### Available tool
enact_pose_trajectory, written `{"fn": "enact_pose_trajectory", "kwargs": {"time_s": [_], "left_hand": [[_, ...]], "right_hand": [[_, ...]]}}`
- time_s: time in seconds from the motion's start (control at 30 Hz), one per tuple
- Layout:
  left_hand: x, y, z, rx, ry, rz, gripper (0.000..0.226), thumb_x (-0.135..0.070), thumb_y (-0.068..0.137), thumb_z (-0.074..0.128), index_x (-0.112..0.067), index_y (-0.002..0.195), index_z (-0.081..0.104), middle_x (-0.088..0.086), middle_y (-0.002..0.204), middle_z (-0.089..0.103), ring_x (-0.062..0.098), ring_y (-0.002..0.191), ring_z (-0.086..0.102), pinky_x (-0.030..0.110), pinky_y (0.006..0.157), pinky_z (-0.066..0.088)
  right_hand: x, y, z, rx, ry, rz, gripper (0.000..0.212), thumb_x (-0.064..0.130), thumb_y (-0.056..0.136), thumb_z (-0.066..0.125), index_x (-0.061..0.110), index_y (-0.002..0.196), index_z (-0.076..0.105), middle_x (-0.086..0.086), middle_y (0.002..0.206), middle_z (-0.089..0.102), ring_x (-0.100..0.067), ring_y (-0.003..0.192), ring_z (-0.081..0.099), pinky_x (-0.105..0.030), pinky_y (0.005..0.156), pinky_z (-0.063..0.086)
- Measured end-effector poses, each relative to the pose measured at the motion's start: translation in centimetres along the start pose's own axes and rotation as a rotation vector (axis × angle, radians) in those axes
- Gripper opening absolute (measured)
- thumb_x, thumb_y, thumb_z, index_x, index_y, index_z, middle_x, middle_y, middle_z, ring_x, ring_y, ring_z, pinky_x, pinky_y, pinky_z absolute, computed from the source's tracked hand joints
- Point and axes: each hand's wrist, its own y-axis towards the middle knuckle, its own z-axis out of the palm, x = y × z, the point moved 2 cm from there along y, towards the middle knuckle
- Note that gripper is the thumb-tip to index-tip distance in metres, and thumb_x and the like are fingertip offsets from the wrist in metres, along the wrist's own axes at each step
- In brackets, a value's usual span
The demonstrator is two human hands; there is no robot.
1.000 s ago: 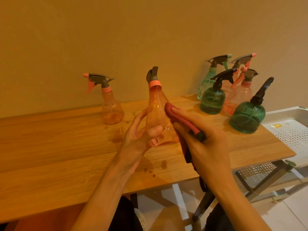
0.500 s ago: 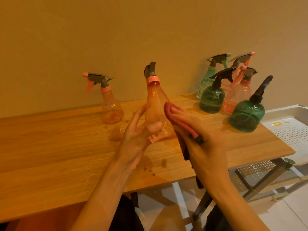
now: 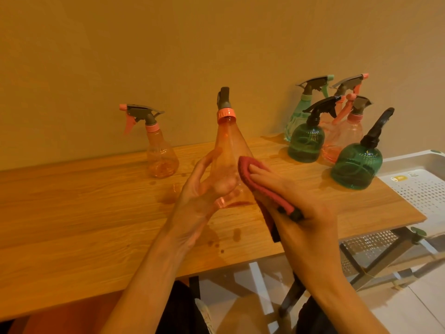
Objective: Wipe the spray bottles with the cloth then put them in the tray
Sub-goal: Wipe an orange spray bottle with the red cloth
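Orange plastic: the held spray bottle (image 3: 228, 150) is clear, cone-shaped, with a ribbed pink collar and grey trigger head, upright above the near middle of the table.
Left hand (image 3: 204, 191): thumb and fingers curled round the bottle's lower body.
Right hand (image 3: 298, 213): fingers fairly straight, pressing the cloth against the bottle's right side.
Cloth (image 3: 262, 186): red, ribbed weave, folded under the fingers, a dark edge hanging below.
Table (image 3: 72, 213): wood grain, with dark wet spots near the hands.
Second orange bottle (image 3: 161, 155): bulbous, far left, standing alone.
Cluster (image 3: 332, 131): five bottles at far right; two dark green domed, one pale green, two pink.
Tray (image 3: 423, 184): white perforated plastic, right of the table.
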Motion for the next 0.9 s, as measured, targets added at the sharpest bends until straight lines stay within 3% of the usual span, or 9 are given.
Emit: {"fn": "enact_pose_trajectory", "kwargs": {"time_s": [0.17, 0.37, 0.53, 0.63, 0.9], "left_hand": [[0.1, -0.2, -0.5, 0.030, 0.112, 0.042, 0.107, -0.055, 0.053, 0.094, -0.037, 0.147, 0.046, -0.005, 0.137, 0.065, 0.020, 0.130, 0.060, 0.047, 0.098, 0.056], [0.4, -0.4, -0.5, 0.078, 0.169, 0.045, 0.107, -0.052, 0.053, 0.095, -0.038, 0.148, 0.047, 0.001, 0.139, 0.064, 0.023, 0.130, 0.060, 0.057, 0.106, 0.048], [0.2, -0.1, -0.9, 0.043, 0.160, 0.050, 0.116, -0.051, 0.047, 0.097, -0.035, 0.150, 0.045, -0.005, 0.138, 0.065, 0.016, 0.129, 0.061, 0.055, 0.107, 0.049], [0.4, 0.0, -0.8, 0.038, 0.193, 0.060, 0.108, -0.042, 0.052, 0.093, -0.035, 0.149, 0.046, -0.011, 0.140, 0.063, 0.012, 0.130, 0.060, 0.053, 0.108, 0.049], [0.3, -0.1, -0.2, 0.109, 0.184, 0.031, 0.114, -0.050, 0.051, 0.096, -0.034, 0.151, 0.043, 0.001, 0.139, 0.064, 0.023, 0.129, 0.062, 0.048, 0.103, 0.053]], "right_hand": [[0.1, 3.4, -0.1, 0.077, -0.114, -0.033, 0.033, 0.021, 0.090, 0.065, 0.020, 0.123, 0.066, 0.004, 0.127, 0.068, -0.004, 0.121, 0.062, -0.013, 0.096, 0.049], [-0.9, 6.7, 0.2, 0.011, -0.142, -0.022, 0.035, 0.010, 0.091, 0.069, 0.019, 0.125, 0.066, -0.001, 0.126, 0.069, -0.007, 0.120, 0.063, -0.026, 0.098, 0.054], [-0.9, 3.0, 0.5, 0.025, -0.117, -0.062, 0.038, 0.006, 0.089, 0.070, 0.012, 0.126, 0.065, -0.003, 0.135, 0.064, -0.013, 0.134, 0.054, -0.027, 0.108, 0.047], [-1.2, 0.7, 0.7, -0.006, -0.119, -0.078, 0.034, 0.011, 0.090, 0.067, 0.005, 0.124, 0.067, -0.005, 0.135, 0.064, -0.014, 0.135, 0.053, -0.030, 0.110, 0.045], [-1.4, 5.5, 0.2, -0.075, -0.116, -0.065, 0.035, 0.005, 0.090, 0.070, 0.007, 0.125, 0.067, -0.007, 0.132, 0.066, -0.014, 0.130, 0.058, -0.037, 0.104, 0.052]]}}
